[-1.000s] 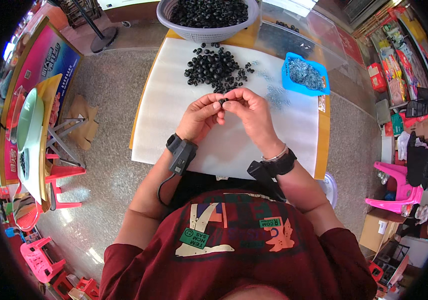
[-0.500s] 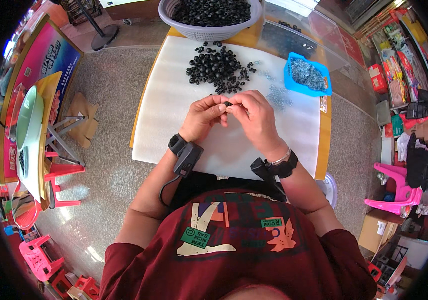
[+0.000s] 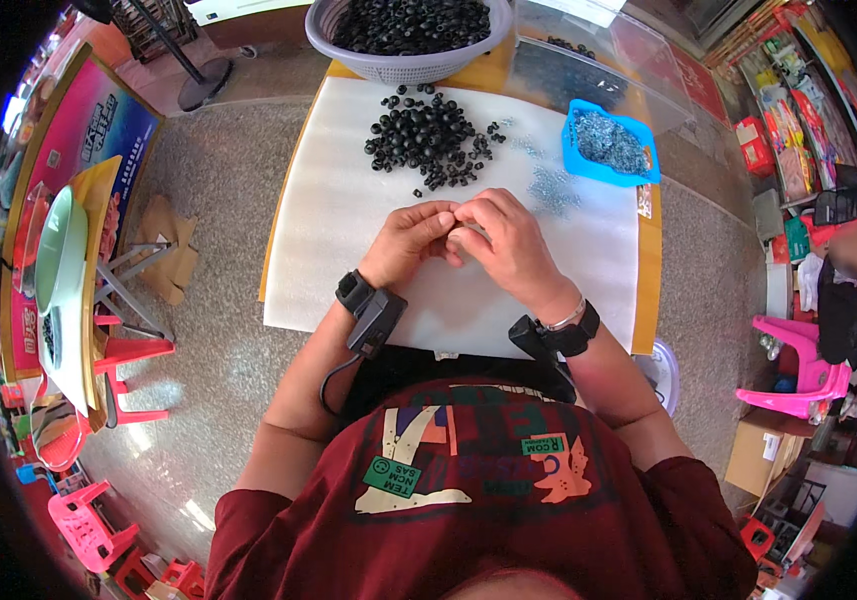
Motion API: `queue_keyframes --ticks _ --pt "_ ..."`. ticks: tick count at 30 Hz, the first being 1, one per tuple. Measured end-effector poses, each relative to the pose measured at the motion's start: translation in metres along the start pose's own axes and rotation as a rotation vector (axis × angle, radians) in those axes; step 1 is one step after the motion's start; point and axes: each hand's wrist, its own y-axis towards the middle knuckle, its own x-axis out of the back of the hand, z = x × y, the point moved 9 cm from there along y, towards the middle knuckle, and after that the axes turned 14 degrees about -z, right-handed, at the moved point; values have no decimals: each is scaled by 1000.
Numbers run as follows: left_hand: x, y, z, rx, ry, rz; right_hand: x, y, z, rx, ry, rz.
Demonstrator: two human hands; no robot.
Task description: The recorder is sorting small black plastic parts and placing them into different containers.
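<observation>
My left hand (image 3: 410,240) and my right hand (image 3: 504,240) meet over the near middle of a white foam sheet (image 3: 323,230). Both have thumb and fingers pinched together, the tips touching. A small black part showed between them half a second ago; my fingers now cover it. What my right fingertips grip cannot be made out. Just beyond my hands lies a heap of small round black parts (image 3: 418,135), with smaller ones at its right side. Tiny clear bluish pieces (image 3: 554,190) are scattered to the right of the heap.
A grey plastic basket (image 3: 403,68) full of black parts stands at the far edge. A blue tray (image 3: 576,165) of clear pieces sits at the far right, by a transparent box (image 3: 638,65). Pink chairs (image 3: 798,365) and a red stool (image 3: 133,352) stand on the floor.
My fingers have closed further together, and the small black part between them has gone out of sight. The view has shifted slightly; a person now shows at the right edge.
</observation>
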Motion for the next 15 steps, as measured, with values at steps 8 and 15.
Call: queue_keyframes --ticks 8,15 --pt "5 2 1 14 -105 -72 11 -3 -4 -82 -24 -91" --pt "6 2 1 6 -54 -74 5 3 5 -30 -3 -88"
